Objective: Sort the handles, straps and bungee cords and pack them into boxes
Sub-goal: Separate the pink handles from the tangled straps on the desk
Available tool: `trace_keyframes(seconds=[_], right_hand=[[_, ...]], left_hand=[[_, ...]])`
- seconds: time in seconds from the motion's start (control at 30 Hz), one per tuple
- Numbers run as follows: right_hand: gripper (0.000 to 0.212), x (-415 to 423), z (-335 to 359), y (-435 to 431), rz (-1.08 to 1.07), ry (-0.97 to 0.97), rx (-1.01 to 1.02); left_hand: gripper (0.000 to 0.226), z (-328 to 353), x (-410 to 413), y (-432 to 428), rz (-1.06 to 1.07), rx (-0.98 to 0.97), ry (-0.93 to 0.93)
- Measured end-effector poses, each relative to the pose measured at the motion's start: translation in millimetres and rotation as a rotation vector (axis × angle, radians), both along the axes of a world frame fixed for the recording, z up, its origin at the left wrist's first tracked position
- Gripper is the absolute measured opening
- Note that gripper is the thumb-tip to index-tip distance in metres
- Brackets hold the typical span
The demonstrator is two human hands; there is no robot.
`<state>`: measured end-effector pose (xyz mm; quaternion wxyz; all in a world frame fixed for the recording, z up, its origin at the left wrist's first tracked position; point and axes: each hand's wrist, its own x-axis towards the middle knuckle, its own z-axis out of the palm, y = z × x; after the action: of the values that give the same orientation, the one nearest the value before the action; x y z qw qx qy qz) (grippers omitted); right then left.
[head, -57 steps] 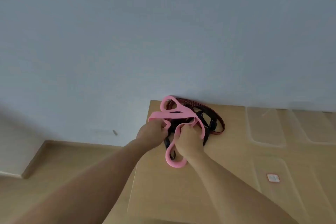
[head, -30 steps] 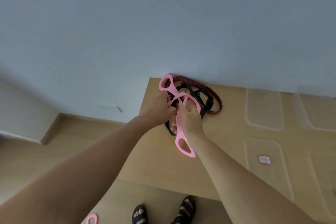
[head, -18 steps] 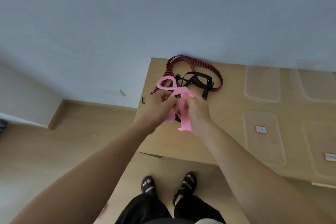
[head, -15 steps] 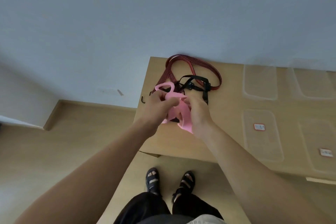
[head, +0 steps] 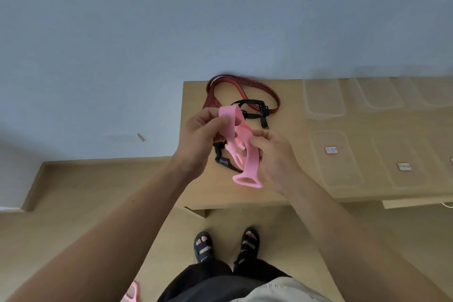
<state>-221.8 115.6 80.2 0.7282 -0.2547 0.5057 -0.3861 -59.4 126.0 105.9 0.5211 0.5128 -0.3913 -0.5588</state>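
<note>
A pink rubbery handle (head: 246, 152) with oval holes hangs folded between both hands above the left end of the wooden table (head: 282, 179). My left hand (head: 198, 137) grips its upper band with thumb and curled fingers. My right hand (head: 274, 154) pinches the strip lower down, and the looped end dangles below. Behind them on the table lie a black webbing strap with buckles (head: 255, 110) and a red-and-black striped bungee cord (head: 242, 88) in a loop by the wall.
Several clear plastic boxes and lids lie on the table to the right, one near the wall (head: 323, 98) and two with small red-edged labels (head: 335, 157). Another pink piece (head: 131, 295) lies on the floor at the bottom left. My sandalled feet (head: 226, 243) stand before the table's edge.
Both hands drew the pink handle off the strap pile toward me and folded it together. The view tilted down, so the floor, my feet and more boxes came into sight.
</note>
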Motion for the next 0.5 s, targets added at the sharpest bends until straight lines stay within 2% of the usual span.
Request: trace_keyframes(seconds=[0.07,0.27,0.5], right_hand=[[0.022,-3,3,8,-0.026,0.079,-0.078],[0.039,-7,11,41,0.084,0.03,-0.441],[0.039,-39,26,44,0.17,0.258,-0.472]], left_hand=[[0.01,4,0,6,0.002,-0.036,-0.009],[0.003,7,-3,27,-0.005,-0.142,-0.122],[0.01,13,15,32,-0.113,-0.129,-0.189]])
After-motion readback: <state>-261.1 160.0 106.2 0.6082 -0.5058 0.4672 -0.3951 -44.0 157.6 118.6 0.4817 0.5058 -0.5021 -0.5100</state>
